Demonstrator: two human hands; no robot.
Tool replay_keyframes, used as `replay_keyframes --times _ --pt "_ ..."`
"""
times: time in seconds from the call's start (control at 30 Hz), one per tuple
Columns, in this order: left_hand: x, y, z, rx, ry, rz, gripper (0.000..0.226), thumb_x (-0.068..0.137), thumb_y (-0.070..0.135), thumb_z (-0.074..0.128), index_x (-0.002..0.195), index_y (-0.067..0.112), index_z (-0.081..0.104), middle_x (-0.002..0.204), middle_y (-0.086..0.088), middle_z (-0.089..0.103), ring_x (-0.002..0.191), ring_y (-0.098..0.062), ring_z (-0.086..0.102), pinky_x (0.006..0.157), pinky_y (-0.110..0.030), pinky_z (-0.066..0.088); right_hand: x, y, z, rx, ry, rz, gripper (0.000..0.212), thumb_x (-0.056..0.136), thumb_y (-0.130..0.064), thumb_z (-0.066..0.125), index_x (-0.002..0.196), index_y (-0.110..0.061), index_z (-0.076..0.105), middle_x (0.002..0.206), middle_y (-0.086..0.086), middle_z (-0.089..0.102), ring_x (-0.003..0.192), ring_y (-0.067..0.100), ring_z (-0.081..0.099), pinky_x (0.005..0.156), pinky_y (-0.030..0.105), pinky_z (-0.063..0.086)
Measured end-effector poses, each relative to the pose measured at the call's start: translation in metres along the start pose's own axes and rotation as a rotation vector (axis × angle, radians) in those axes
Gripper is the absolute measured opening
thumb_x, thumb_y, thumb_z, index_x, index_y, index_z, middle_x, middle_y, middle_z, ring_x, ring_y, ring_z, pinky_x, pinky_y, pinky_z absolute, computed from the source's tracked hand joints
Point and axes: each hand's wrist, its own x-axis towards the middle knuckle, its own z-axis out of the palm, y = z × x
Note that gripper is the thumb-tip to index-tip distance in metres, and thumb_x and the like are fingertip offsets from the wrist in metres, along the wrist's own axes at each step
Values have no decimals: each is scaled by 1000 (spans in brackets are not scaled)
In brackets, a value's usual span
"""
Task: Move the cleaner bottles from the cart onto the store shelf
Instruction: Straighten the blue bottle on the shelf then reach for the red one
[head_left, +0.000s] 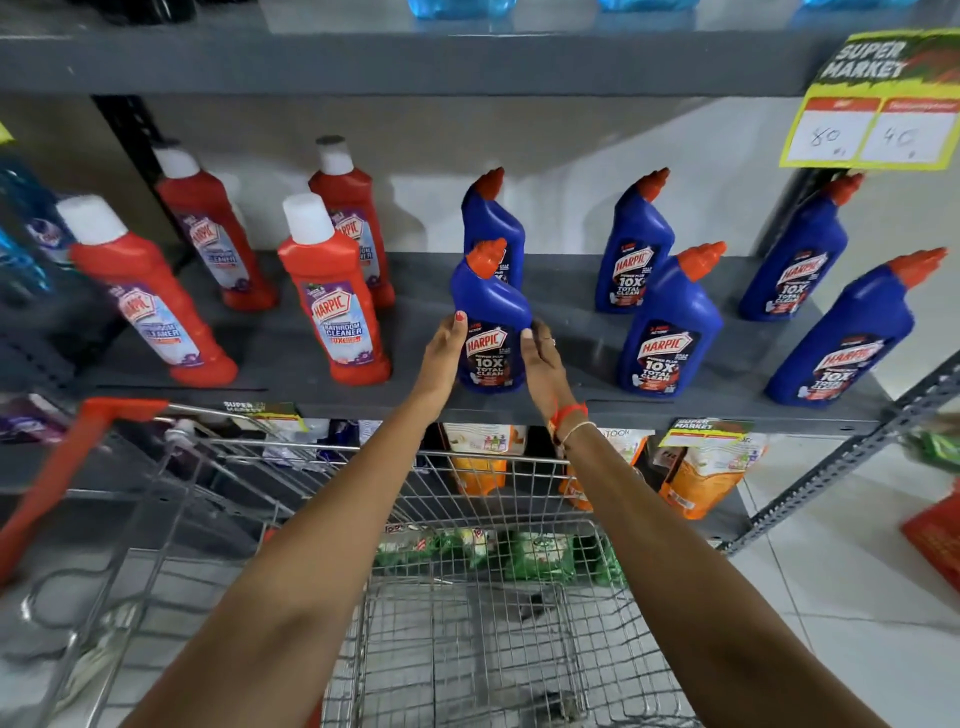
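Observation:
A blue Harpic bottle (488, 332) with an orange cap stands upright at the front of the grey shelf (571, 410). My left hand (444, 353) presses its left side and my right hand (543, 358) cups its right side, so both hold it. Several more blue bottles (670, 332) stand to the right and behind. Several red Harpic bottles (332, 301) with white caps stand on the shelf's left part. The wire cart (467, 623) sits below my arms; its basket shows no bottles.
A yellow price sign (872, 124) hangs from the shelf above at the right. Orange refill pouches (696, 478) fill the lower shelf behind the cart. The cart's red handle (67, 457) is at the left. White floor tiles lie to the right.

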Motion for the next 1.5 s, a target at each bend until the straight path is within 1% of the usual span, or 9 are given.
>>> replay_keyframes --times 0.3,0.43,0.6,0.7,0.87,0.97,1.1,1.27,1.5 --pt "-14 -8 -10 37 108 77 33 95 36 36 115 17 53 110 0 56 108 -17 50 91 -32 38 -21 2 13 5 298 -131 32 95 -19 43 127 -14 45 125 8 57 107 13 51 81 11 47" --pt "-34 -41 -44 -20 346 259 20 93 26 42 96 19 60 78 8 56 74 -10 53 67 -22 44 -39 20 35 -178 502 -264 21 81 -13 43 98 -18 53 92 4 58 92 30 56 83 50 50" --pt "-28 -34 -108 -108 700 346 5 91 13 45 89 12 49 81 7 47 72 10 50 72 -16 40 -42 14 84 -330 277 -345 19 82 -2 49 99 -8 55 97 20 58 79 22 55 73 19 48" --pt "-9 -17 -143 -134 582 262 12 90 21 46 101 15 47 91 6 46 85 -1 47 78 -15 40 -21 0 117 -388 85 -387 26 83 0 54 109 -3 54 96 23 60 82 27 58 78 44 53" --pt "15 13 -161 -48 230 -9 50 94 43 30 136 15 35 131 -3 49 122 -14 44 111 -33 30 6 -25 157 -301 -198 -156 49 90 -17 55 132 -2 36 134 22 50 123 32 49 107 47 40" --pt "15 15 -166 -86 30 -45 61 81 63 39 121 18 53 93 9 73 87 -6 68 84 -30 56 14 -20 166 -317 -249 -64 52 90 -32 50 132 -5 35 135 22 50 123 36 49 107 52 39" --pt "7 17 -166 -60 -1 15 53 80 59 47 113 19 54 79 13 69 63 4 67 69 -31 56 13 -11 171 -365 -211 -48 49 91 -30 50 133 -10 33 135 19 51 122 37 50 106 54 39" --pt "-4 21 -171 -36 -42 53 88 20 91 51 89 35 52 83 16 68 63 9 65 52 -10 53 2 -17 176 -386 -196 -65 47 93 -28 49 132 -10 33 136 17 51 121 35 51 106 50 41" --pt "-6 22 -173 -20 -25 68 88 21 92 49 88 33 52 84 13 67 61 10 65 57 -15 54 -4 -17 180 -350 -193 -55 48 93 -27 47 134 -10 30 136 18 51 121 35 51 106 50 41"
